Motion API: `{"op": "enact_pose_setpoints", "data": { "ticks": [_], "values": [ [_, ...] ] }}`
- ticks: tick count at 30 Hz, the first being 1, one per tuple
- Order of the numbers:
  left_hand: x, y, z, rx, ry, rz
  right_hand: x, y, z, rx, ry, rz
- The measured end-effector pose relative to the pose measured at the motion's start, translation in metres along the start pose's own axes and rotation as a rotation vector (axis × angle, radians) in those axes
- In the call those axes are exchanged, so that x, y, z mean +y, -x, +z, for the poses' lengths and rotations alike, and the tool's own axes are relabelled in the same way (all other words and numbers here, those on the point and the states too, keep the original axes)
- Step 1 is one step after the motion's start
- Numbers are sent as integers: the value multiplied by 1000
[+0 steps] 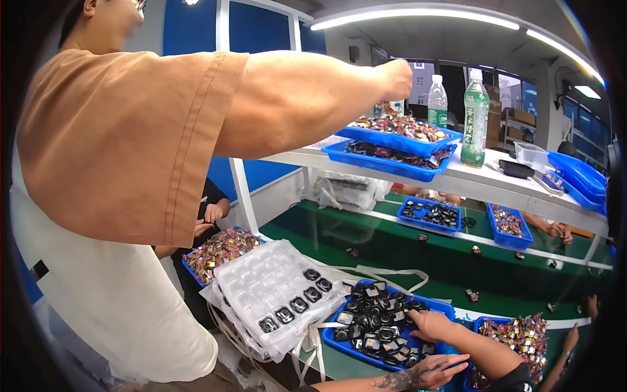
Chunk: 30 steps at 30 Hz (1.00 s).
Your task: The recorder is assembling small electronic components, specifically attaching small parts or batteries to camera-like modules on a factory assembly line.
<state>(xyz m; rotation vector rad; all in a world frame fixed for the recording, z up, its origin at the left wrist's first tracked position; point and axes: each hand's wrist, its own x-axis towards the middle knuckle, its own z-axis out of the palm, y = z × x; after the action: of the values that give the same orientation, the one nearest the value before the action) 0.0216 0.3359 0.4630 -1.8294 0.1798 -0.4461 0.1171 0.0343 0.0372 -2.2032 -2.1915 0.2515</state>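
A blue tray (443, 308) in front of me holds many small black parts (375, 317) with round, lens-like rings, some with pale square faces. My right hand (431, 325) reaches into its right side, fingers curled down among the parts; what they hold is hidden. Just below, at the tray's near edge, my tattooed left hand (428, 372) has its fingers stretched out, with nothing seen in it. Left of the tray lies a stack of clear-white moulded plastic sheets (261, 274). Several black parts (298, 304) sit in the top sheet's pockets along its right and near sides.
Blue trays of small colourful pieces stand at right (522, 340) and behind the sheets (225, 251). A co-worker's arm (294, 98) stretches over to a shelf (509, 179) with stacked trays and bottles (475, 121). Loose pieces lie on the green belt (392, 251); other people's hands (558, 230) work beyond.
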Motion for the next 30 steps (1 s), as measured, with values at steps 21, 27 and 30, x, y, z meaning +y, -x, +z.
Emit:
{"op": "enact_pose_setpoints", "data": {
  "ticks": [21, 27, 30],
  "values": [
    [366, 8, -104, 579, 1351, -1006, -17, 8, -3, 235, -25, 41],
    [503, 16, -152, 652, 1715, -1299, -34, 93, -49, 560, -450, 328],
    [548, 14, -178, 726, 1940, -1381, -38, 146, -26, 614, -601, 402]
  ]
}}
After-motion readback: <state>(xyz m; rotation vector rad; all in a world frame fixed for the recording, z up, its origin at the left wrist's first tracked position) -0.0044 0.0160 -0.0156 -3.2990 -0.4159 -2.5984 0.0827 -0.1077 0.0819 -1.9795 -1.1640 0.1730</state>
